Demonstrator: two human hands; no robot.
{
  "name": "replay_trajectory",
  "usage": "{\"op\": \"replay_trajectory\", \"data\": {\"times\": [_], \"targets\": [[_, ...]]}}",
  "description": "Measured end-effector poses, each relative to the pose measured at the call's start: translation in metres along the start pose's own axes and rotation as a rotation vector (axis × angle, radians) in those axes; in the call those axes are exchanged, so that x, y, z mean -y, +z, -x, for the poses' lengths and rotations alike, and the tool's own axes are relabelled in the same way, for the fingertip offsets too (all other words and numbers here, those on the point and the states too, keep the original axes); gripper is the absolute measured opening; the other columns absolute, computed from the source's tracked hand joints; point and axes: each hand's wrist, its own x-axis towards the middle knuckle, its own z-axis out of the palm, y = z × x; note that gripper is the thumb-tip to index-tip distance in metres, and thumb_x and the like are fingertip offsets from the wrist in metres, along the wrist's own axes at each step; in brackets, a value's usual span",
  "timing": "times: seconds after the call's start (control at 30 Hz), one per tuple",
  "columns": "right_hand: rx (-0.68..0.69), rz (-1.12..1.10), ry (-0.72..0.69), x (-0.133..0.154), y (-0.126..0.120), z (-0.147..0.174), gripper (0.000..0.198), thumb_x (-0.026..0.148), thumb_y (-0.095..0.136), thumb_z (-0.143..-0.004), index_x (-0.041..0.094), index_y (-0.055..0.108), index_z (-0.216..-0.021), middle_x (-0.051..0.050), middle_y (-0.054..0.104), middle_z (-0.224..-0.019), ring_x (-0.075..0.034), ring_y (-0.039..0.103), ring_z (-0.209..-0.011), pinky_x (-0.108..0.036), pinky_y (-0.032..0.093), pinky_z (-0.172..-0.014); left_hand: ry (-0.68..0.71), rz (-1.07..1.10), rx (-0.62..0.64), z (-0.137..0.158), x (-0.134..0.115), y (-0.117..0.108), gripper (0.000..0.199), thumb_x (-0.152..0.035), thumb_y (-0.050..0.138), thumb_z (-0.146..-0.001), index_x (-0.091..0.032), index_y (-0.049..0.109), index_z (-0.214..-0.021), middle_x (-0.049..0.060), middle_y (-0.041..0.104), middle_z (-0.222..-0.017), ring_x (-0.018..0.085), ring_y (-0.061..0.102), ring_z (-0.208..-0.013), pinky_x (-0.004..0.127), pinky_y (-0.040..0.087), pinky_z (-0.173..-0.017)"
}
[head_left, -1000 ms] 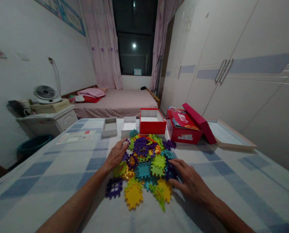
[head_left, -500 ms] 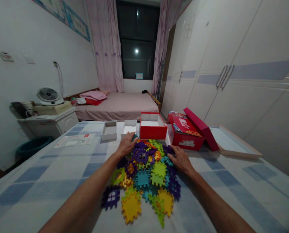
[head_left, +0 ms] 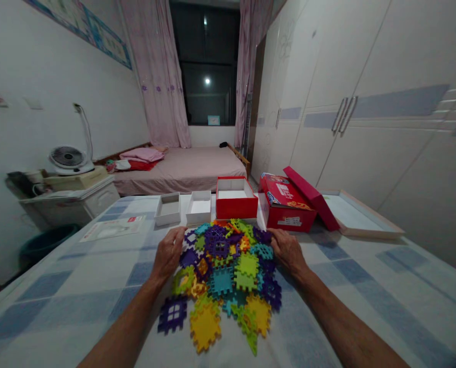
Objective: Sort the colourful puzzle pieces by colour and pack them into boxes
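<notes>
A heap of interlocking plastic building pieces [head_left: 220, 278] in purple, teal, lime, yellow and orange lies on the checked cloth in front of me. My left hand [head_left: 169, 254] is cupped along the heap's left edge, beside a purple window-shaped piece. On the opposite edge my right hand [head_left: 288, 251] rests against purple pieces, its fingertips partly hidden. Neither hand grips a piece that I can see. Closest to me lie a purple window piece [head_left: 172, 314], a yellow piece [head_left: 205, 327] and a pointed lime piece [head_left: 248, 327].
Behind the heap stand a grey-lined box [head_left: 168, 220], a white box [head_left: 199, 217] and a red box [head_left: 237, 208]. To the right are a red printed carton [head_left: 291, 220], a red lid [head_left: 314, 199] and a shallow tray [head_left: 373, 234]. A leaflet [head_left: 113, 228] lies left.
My left hand has come back from the heap's far left corner to its left side, uncovering pieces there. My right hand stays at the right edge. The camera view has turned slightly right.
</notes>
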Motion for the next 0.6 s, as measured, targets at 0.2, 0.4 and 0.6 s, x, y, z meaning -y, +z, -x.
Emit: {"op": "replay_trajectory", "data": {"times": [0.2,0.4,0.6], "targets": [[0.053,-0.054,0.050,-0.003,0.006,-0.001,0.048,0.038,0.041,-0.090,0.016,0.045,-0.132,-0.011,0.058,-0.123,-0.025,0.051,-0.111,-0.039,0.036,-0.090,-0.048,0.030,0.119,0.000,0.014,0.007,0.053,-0.051,0.026,-0.088,-0.017,0.061,-0.108,0.008,0.064,-0.115,0.022,0.056,-0.112,0.035,0.040,-0.100],[0.085,-0.066,0.022,-0.006,0.012,-0.002,0.051,0.043,0.047,-0.087,0.015,0.047,-0.130,-0.013,0.057,-0.118,-0.027,0.051,-0.110,-0.041,0.038,-0.090,-0.052,0.085,0.248,0.006,0.002,0.017,0.052,-0.051,0.029,-0.088,-0.019,0.060,-0.115,0.005,0.064,-0.118,0.021,0.056,-0.113,0.034,0.039,-0.101],[-0.058,-0.233,0.031,-0.005,0.009,-0.007,0.049,0.045,0.052,-0.083,0.013,0.053,-0.121,-0.012,0.059,-0.105,-0.023,0.055,-0.098,-0.036,0.043,-0.088,-0.024,0.075,0.163,0.005,-0.003,0.012,0.047,-0.047,0.026,-0.090,-0.022,0.062,-0.106,0.005,0.063,-0.111,0.021,0.055,-0.109,0.036,0.040,-0.098]]}}
